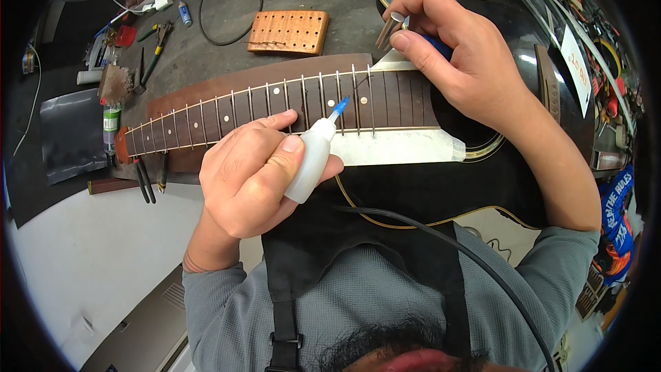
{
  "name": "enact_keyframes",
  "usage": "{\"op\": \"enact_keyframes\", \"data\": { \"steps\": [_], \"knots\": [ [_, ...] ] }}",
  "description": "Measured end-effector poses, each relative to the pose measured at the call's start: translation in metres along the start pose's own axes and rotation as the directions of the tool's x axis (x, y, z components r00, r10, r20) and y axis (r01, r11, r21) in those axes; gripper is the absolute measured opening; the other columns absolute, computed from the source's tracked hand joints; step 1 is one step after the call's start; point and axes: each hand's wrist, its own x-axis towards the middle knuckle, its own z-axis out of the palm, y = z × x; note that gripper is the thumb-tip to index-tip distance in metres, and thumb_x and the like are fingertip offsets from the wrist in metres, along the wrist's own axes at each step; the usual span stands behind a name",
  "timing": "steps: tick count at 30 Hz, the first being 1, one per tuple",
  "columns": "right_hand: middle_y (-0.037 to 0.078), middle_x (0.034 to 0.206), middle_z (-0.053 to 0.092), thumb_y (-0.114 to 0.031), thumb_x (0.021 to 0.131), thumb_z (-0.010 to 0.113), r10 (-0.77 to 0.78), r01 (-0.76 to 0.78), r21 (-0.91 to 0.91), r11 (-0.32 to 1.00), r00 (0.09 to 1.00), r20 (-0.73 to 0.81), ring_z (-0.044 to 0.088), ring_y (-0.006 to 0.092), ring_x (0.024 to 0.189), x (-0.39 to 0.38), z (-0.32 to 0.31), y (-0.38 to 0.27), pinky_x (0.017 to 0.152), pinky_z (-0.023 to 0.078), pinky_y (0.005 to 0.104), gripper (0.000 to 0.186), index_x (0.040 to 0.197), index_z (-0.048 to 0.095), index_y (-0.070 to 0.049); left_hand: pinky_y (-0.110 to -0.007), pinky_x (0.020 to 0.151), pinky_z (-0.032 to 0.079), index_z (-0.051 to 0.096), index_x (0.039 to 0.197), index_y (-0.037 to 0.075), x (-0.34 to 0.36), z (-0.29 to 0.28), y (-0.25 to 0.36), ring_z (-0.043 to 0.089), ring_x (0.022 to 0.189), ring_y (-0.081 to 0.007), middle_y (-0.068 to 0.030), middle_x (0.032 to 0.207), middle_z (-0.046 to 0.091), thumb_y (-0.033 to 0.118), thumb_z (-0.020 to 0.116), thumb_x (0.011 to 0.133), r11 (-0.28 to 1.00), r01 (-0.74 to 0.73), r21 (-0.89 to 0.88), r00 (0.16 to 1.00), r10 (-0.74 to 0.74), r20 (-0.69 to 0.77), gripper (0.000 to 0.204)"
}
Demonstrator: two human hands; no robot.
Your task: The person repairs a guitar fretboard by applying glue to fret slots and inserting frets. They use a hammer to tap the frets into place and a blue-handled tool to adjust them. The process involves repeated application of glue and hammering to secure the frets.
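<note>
White glue bottle (311, 157) tipped onto a guitar fretboard (275, 107).

Fingers of the left hand (251, 179) are clamped round the small squeeze bottle, its blue nozzle (340, 107) touching the dark fretboard between two metal frets. The right hand (458, 52) pinches a small metal tool (390, 29) at the far edge of the fretboard, fingers closed on it. White masking tape (403, 148) lines the black guitar body (509, 165). Farther off on the grey bench lie a drilled wooden block (288, 32) and pliers (160, 41).

Glossy black guitar body (509, 186), dark matt wooden fretboard (275, 107) with metal frets, translucent white plastic squeeze bottle (310, 158).
</note>
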Motion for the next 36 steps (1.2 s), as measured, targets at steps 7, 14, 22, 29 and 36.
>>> {"op": "enact_keyframes", "data": {
  "steps": [7,14,22,29,36],
  "knots": [
    [0.003,0.09,0.06,-0.014,0.109,0.069,-0.051,0.05,0.018,0.999,0.998,0.044,0.056,0.0098,0.083,0.0,-0.002,0.002,0.078,0.049,0.027,0.023,0.127,0.063,0.0,-0.045,0.072,0.071,0.061,0.127,0.005,0.0,-0.001,0.0,0.082,0.083,-0.0337,-0.0133,0.086,0.071,0.024,0.1,0.08,0.999,0.01,0.044,1.0,-0.01,0.017,0.064],
    [0.003,0.089,0.061,-0.013,0.109,0.07,-0.057,0.057,0.004,0.998,0.997,0.043,0.056,0.0104,0.082,-0.001,-0.003,0.002,0.078,0.05,0.0275,0.024,0.128,0.064,-0.001,-0.043,0.068,0.07,0.062,0.126,0.005,0.001,0.0,0.0,0.083,0.086,-0.0376,-0.0163,0.087,0.073,0.025,0.101,0.079,0.998,0.0,0.064,1.0,-0.001,0.016,0.064],
    [0.004,0.09,0.063,-0.013,0.108,0.07,-0.058,0.059,-0.017,0.998,0.997,0.042,0.059,0.0115,0.082,-0.001,-0.002,0.002,0.078,0.05,0.0284,0.026,0.13,0.064,-0.001,-0.046,0.072,0.071,0.062,0.122,0.004,-0.001,-0.001,0.003,0.083,0.085,-0.0386,-0.0161,0.086,0.072,0.025,0.1,0.08,0.999,-0.01,0.052,1.0,0.009,0.018,0.061],
    [0.005,0.089,0.064,-0.015,0.108,0.07,-0.082,0.082,-0.022,0.996,0.996,0.028,0.06,0.0128,0.081,-0.001,-0.002,0.003,0.078,0.051,0.0294,0.026,0.129,0.064,-0.002,-0.049,0.076,0.072,0.062,0.122,0.003,-0.004,-0.003,0.006,0.082,0.083,-0.0361,-0.0154,0.085,0.071,0.024,0.1,0.08,1.0,-0.004,0.012,1.0,0.003,0.03,0.06],
    [0.005,0.088,0.063,-0.017,0.108,0.07,-0.092,0.093,-0.047,0.994,0.995,0.022,0.06,0.0146,0.08,-0.001,-0.003,0.002,0.078,0.051,0.0302,0.026,0.129,0.064,-0.003,-0.051,0.079,0.073,0.063,0.122,0.003,-0.004,-0.004,0.01,0.078,0.076,-0.0294,-0.0139,0.084,0.069,0.023,0.1,0.081,1.0,-0.015,0.022,1.0,0.015,0.017,0.059]
  ]
}}
